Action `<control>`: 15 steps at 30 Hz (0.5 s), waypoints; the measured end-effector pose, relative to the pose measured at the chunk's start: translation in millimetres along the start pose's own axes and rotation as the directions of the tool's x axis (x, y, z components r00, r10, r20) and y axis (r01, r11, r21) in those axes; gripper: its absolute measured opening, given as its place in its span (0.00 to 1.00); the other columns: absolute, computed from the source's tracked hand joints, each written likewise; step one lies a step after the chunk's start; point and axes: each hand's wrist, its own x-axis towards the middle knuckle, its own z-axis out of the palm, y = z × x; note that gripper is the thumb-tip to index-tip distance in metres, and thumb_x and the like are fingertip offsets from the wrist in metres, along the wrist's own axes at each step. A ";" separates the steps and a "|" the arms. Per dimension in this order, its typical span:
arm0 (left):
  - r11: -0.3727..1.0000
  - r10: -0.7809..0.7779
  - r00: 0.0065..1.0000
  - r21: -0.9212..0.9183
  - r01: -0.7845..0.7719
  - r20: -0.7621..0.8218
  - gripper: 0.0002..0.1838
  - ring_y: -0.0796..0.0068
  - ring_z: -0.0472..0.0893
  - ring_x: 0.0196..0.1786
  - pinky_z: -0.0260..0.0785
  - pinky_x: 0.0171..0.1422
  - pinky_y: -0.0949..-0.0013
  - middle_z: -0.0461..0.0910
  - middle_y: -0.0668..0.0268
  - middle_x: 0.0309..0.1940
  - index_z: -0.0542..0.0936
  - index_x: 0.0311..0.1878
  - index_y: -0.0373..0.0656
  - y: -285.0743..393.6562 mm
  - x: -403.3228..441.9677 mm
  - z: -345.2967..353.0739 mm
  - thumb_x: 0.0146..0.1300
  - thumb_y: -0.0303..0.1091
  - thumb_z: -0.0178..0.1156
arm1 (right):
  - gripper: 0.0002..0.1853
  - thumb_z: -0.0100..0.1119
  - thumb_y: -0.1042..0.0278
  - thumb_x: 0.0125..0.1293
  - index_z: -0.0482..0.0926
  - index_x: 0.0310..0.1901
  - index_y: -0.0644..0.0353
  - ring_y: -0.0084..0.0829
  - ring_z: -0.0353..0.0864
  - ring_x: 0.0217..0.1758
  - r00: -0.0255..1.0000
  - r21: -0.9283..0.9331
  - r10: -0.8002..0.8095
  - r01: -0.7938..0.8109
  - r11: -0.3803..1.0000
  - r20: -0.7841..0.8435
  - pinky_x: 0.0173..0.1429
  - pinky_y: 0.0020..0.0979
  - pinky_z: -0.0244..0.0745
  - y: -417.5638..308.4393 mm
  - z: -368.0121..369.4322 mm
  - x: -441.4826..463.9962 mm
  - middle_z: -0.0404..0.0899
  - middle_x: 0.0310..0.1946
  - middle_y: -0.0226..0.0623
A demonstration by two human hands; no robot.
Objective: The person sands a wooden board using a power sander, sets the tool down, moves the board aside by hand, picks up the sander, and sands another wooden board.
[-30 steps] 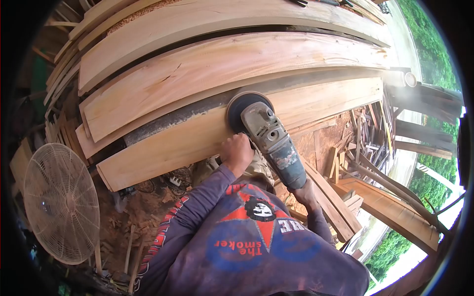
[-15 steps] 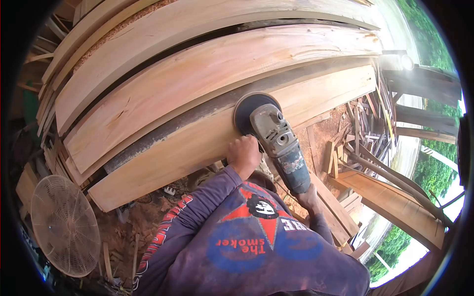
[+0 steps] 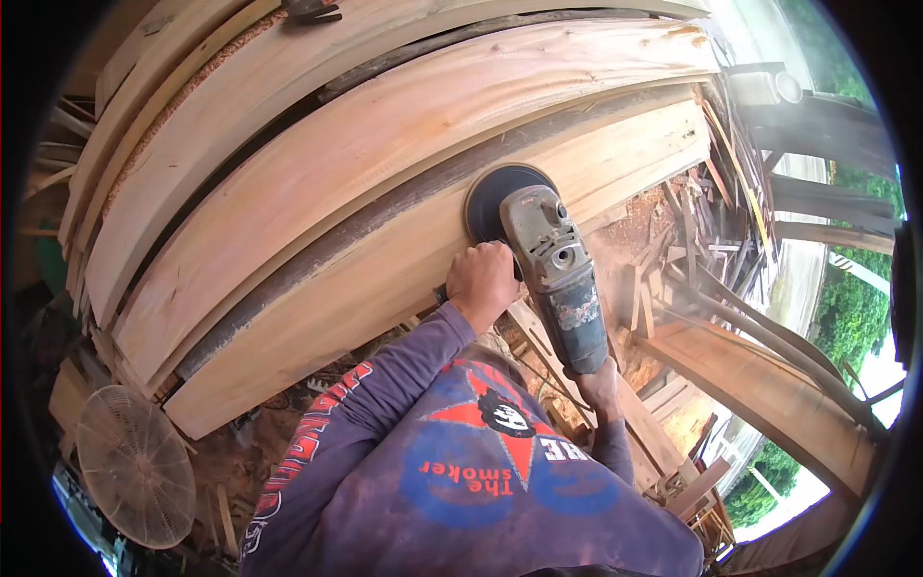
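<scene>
The left hand point(image 3: 484, 279) is closed in a fist around the side handle of a power sander point(image 3: 562, 264), knuckles up. The right hand point(image 3: 598, 387) wraps the rear end of the sander's body, its fingers partly hidden. The body is a rounded, tube-like casing, scuffed grey metal at the head and worn dark teal behind, with pale patches rubbed into it. Its round, dark disc point(image 3: 492, 200) lies over the far long edge of a pale plank point(image 3: 327, 332), right of the middle of its length, overlapping a rough, dark strip point(image 3: 361, 233) with chipped, whitish marks.

The plank looks smooth and flat, light tan with faint grain; its near left corner points toward a round fan point(image 3: 137, 468) with a fine wire guard. Beyond the strip lies a wide, pinkish board point(image 3: 385, 168) with a short dark crack near its left end. Farther off, a dark metal tool point(image 3: 310, 12) with a forked end rests on another thick board point(image 3: 279, 82), near curled wood shavings point(image 3: 162, 130). Right of the plank's near edge are loose, splintery offcuts point(image 3: 687, 226) and a broad, orange-brown beam point(image 3: 769, 385). Haze softens the far right end.
</scene>
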 end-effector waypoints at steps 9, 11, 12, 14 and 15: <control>0.997 0.024 0.999 0.066 -0.027 0.042 0.08 0.51 0.90 0.43 0.83 0.49 0.55 0.89 0.51 0.37 0.88 0.34 0.39 72.5 70.4 1.0 0.55 0.33 0.71 | 0.22 0.76 0.69 0.50 0.86 0.48 0.70 0.33 0.89 0.45 0.999 0.040 0.018 -0.016 0.999 -0.045 0.52 0.37 0.80 -7.8 -63.2 45.7 0.91 0.43 0.43; 0.996 0.048 0.998 0.071 -0.052 0.051 0.07 0.52 0.90 0.43 0.83 0.49 0.55 0.89 0.51 0.37 0.88 0.34 0.39 84.4 84.3 2.8 0.55 0.32 0.70 | 0.21 0.77 0.69 0.49 0.86 0.46 0.70 0.33 0.89 0.42 0.987 -0.052 0.148 -0.151 0.987 -0.057 0.50 0.37 0.80 -26.9 -76.2 49.9 0.91 0.41 0.42; 0.997 0.044 0.998 0.069 -0.047 0.049 0.07 0.52 0.90 0.43 0.83 0.49 0.55 0.89 0.51 0.37 0.88 0.34 0.39 89.9 90.6 3.9 0.55 0.32 0.70 | 0.21 0.77 0.69 0.49 0.86 0.46 0.70 0.33 0.89 0.42 0.988 -0.056 0.146 -0.149 0.987 -0.053 0.50 0.37 0.80 -20.8 -80.5 55.7 0.91 0.41 0.42; 0.995 0.054 0.997 0.076 -0.059 0.062 0.07 0.52 0.90 0.44 0.83 0.50 0.55 0.89 0.51 0.37 0.88 0.34 0.39 102.0 103.7 5.7 0.55 0.32 0.71 | 0.20 0.77 0.68 0.49 0.87 0.45 0.69 0.33 0.88 0.39 0.995 0.047 0.067 -0.064 0.997 -0.070 0.48 0.37 0.80 -0.5 -87.9 69.7 0.91 0.38 0.42; 0.995 0.051 0.997 0.079 -0.056 0.061 0.07 0.52 0.90 0.44 0.83 0.50 0.55 0.89 0.51 0.37 0.88 0.34 0.39 107.3 110.9 7.3 0.55 0.32 0.71 | 0.20 0.77 0.68 0.49 0.87 0.45 0.69 0.33 0.88 0.39 0.996 0.048 0.065 -0.062 0.997 -0.067 0.48 0.37 0.80 6.3 -92.3 77.0 0.91 0.38 0.42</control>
